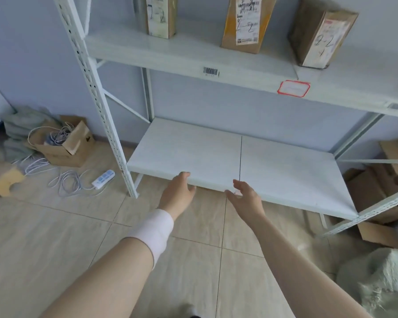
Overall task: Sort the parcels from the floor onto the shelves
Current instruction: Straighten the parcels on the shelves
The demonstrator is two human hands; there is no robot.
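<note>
Head view: we look down along both of our forearms at a white shelving rack.
Left hand: our left hand (178,193) reaches forward with relaxed fingers and holds nothing. Its fingertips lie over the front edge of the lower shelf (193,152); we cannot tell whether they touch it.
Right hand: our right hand (246,199) is just beside the left, palm turned inward, fingers loosely spread and empty, just in front of the same edge.
Wristband: a white wristband (155,232) wraps our left forearm behind the hand.
Upper shelf: the upper shelf (129,47) sits well above and beyond both hands.
Parcels: three brown parcels stand on the upper shelf, each with a white label bearing handwriting. The left parcel (161,17) is above our left hand, the middle parcel (246,24) above our right hand, and the right parcel (319,35) further out on the right hand's side, leaning.
Shelf edge: a barcode sticker (210,71) is above the gap between our hands, and a red-bordered label (293,88) is beyond the right hand.
Left of the left hand: a perforated post (97,95), then on the floor a power strip (103,179) and an open cardboard box (67,143) holding cables.
Right of the right hand: flattened cardboard (377,191) lies past the rack, and a pale fabric bundle (381,278) is near our right forearm.
</note>
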